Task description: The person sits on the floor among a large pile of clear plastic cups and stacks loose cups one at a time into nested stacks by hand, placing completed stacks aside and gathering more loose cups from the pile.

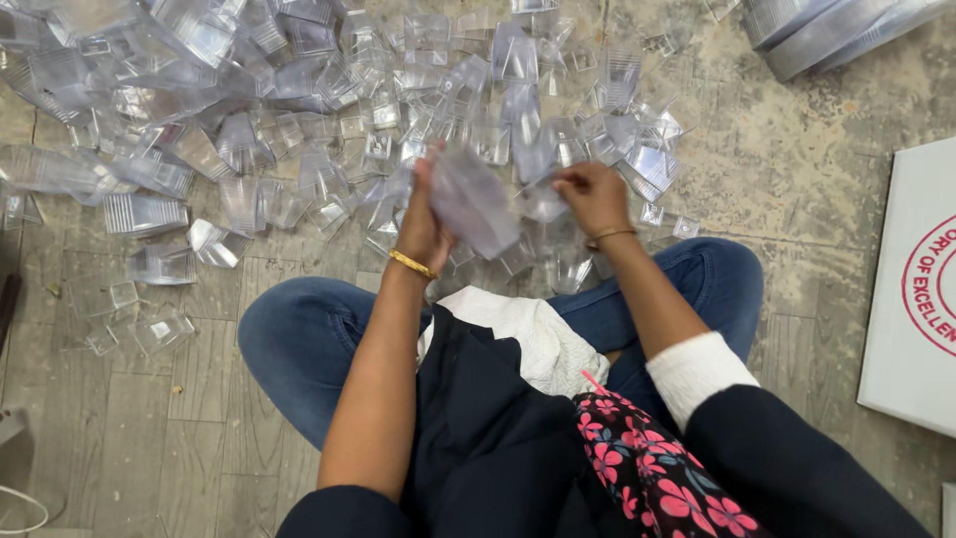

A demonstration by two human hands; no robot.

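I sit cross-legged on the floor in blue jeans. My left hand (423, 214), with a gold bangle on the wrist, grips a stack of clear plastic cups (473, 202) held tilted in front of me. My right hand (595, 196), with a thin bracelet, pinches a single clear plastic cup (543, 202) just right of the stack's end. A large heap of loose clear plastic cups (299, 110) spreads over the floor beyond both hands.
A white cardboard box (911, 289) with a red round stamp lies at the right. Stacked clear plastic containers (827, 30) sit at the top right. The floor (797, 169) is worn grey tile. A white cable (25, 503) shows at the bottom left.
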